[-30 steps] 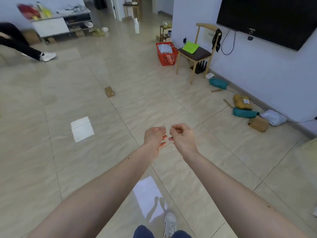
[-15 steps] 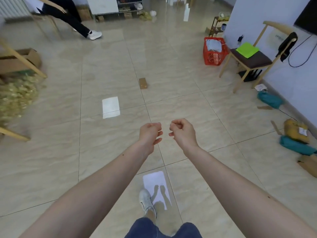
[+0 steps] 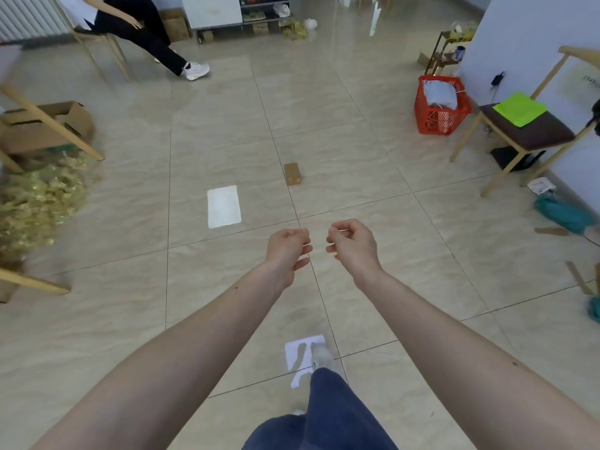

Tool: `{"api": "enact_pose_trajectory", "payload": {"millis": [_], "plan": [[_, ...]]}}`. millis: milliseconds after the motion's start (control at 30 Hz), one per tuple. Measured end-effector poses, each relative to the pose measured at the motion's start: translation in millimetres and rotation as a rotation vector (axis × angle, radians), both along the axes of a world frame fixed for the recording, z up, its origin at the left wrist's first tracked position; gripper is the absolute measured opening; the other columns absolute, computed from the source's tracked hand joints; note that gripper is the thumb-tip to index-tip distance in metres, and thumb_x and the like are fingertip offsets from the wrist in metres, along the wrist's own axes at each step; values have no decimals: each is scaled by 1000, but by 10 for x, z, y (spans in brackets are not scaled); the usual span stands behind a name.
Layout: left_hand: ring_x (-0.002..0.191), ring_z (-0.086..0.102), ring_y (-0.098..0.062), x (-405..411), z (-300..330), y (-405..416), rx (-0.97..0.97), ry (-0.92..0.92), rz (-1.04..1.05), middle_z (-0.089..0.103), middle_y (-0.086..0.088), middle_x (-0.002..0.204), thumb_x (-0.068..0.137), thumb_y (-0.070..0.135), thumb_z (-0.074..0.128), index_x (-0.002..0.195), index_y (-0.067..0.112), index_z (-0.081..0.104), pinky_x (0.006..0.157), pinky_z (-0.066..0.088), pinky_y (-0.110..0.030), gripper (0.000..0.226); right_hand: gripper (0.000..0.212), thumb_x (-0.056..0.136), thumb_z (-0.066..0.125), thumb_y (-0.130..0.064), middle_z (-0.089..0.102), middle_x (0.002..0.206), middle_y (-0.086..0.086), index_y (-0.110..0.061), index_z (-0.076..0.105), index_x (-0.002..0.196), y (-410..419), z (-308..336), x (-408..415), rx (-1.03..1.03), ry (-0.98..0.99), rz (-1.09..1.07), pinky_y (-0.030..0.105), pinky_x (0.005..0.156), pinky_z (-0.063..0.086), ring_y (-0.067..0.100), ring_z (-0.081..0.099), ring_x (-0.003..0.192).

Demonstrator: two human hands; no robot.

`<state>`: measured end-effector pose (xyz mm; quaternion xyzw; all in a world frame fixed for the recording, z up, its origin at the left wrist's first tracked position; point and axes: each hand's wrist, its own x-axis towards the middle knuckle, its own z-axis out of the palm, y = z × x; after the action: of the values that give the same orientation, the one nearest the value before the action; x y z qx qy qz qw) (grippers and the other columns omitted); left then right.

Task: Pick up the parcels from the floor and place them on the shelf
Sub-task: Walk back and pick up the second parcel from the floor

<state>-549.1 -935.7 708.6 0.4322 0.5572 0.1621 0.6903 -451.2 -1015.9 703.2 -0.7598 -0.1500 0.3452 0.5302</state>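
**Empty hands over a tiled floor, parcels scattered ahead and to the right**

Head view: both forearms reach forward over the tiled floor (image 3: 357,151). The left hand (image 3: 287,246) and the right hand (image 3: 352,243) hang side by side, close but apart. The fingers of each are loosely curled inward, half-closed, and neither hand holds anything.

A small brown parcel (image 3: 293,173) lies on the floor ahead of the hands, just beyond a bright white patch of reflected light (image 3: 224,206). At the right edge a teal parcel (image 3: 563,214) lies on the floor near the wall, beside a wooden chair (image 3: 526,131) with a green sheet (image 3: 519,109) on its seat. Another teal shape at the far right edge is cut off, possibly a second parcel.

A red basket (image 3: 438,108) stands left of the chair. On the left sit an open cardboard box (image 3: 45,125) and a blurred yellowish heap (image 3: 39,199). A seated person (image 3: 143,30) is at the upper left. The wearer's leg in blue trousers (image 3: 328,407) shows at the bottom.
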Motion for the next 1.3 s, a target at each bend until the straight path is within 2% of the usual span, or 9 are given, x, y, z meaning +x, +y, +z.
{"api": "enact_pose_trajectory", "payload": {"millis": [100, 300, 433, 633, 800, 900, 1033, 1200, 1300], "plan": [[91, 63, -18, 218, -6, 473, 1, 2, -12, 63, -3, 99, 96, 19, 59, 99, 15, 61, 90, 54, -38, 5, 15, 92, 59, -22, 72, 94, 5, -16, 64, 104, 491, -18, 230, 1, -8, 10, 28, 68, 50, 11, 69, 70], [89, 64, -17, 686, 10, 1520, 24, 10, 8, 64, -3, 100, 96, 21, 60, 108, 13, 62, 79, 54, -32, 15, 11, 92, 58, -21, 71, 87, 1, -18, 63, 101, 1495, -18, 709, 2, 4, 52, 32, 73, 52, 11, 68, 68], [89, 65, -17, 917, 2, 2147, 8, 31, 10, 65, -3, 99, 96, 18, 59, 95, 17, 62, 79, 54, -33, 4, 8, 92, 58, -21, 71, 86, 1, -20, 63, 99, 2142, -56, 933, -18, 28, 74, 34, 76, 52, 13, 69, 69], [89, 65, -17, 1139, -107, 3129, -11, 34, -17, 65, -4, 103, 96, 24, 61, 117, 10, 61, 70, 53, -30, 25, 15, 92, 58, -21, 70, 87, 3, -14, 64, 104, 3127, -107, 1144, -43, 48, 67, 31, 69, 51, 14, 67, 68], [92, 66, -18, 1269, -132, 4063, -17, 45, -96, 65, -4, 103, 95, 22, 61, 104, 14, 61, 82, 55, -35, 12, 10, 92, 57, -21, 70, 87, 3, -18, 62, 100, 4006, -162, 1242, -34, 54, 15, 30, 70, 50, 13, 67, 68], [95, 65, -19, 1331, -128, 4596, -15, 58, -165, 65, -5, 104, 95, 21, 61, 107, 13, 60, 91, 54, -39, 14, 4, 92, 57, -21, 71, 89, 3, -22, 61, 94, 4502, -188, 1269, -34, 67, -39, 30, 71, 50, 14, 67, 67], [95, 66, -20, 1490, -122, 5255, -18, 71, -224, 65, -6, 105, 95, 17, 60, 95, 15, 61, 87, 54, -36, 2, 4, 92, 58, -21, 71, 88, 4, -20, 62, 94, 5084, -257, 1338, -53, 85, -99, 31, 73, 51, 14, 68, 67], [97, 67, -19, 1811, -175, 6020, -27, 98, -302, 67, -7, 107, 93, 15, 59, 89, 18, 62, 86, 55, -34, 6, 16, 92, 57, -20, 70, 89, 4, -12, 63, 104, 5759, -322, 1577, -68, 103, -172, 27, 67, 49, 14, 67, 69], [97, 67, -19, 2070, -234, 6490, -14, 101, -354, 67, -7, 107, 94, 15, 59, 88, 20, 62, 86, 55, -35, 8, 14, 91, 59, -21, 70, 89, 5, -13, 63, 102, 6182, -352, 1797, -62, 104, -217, 26, 66, 49, 14, 67, 69]]}}
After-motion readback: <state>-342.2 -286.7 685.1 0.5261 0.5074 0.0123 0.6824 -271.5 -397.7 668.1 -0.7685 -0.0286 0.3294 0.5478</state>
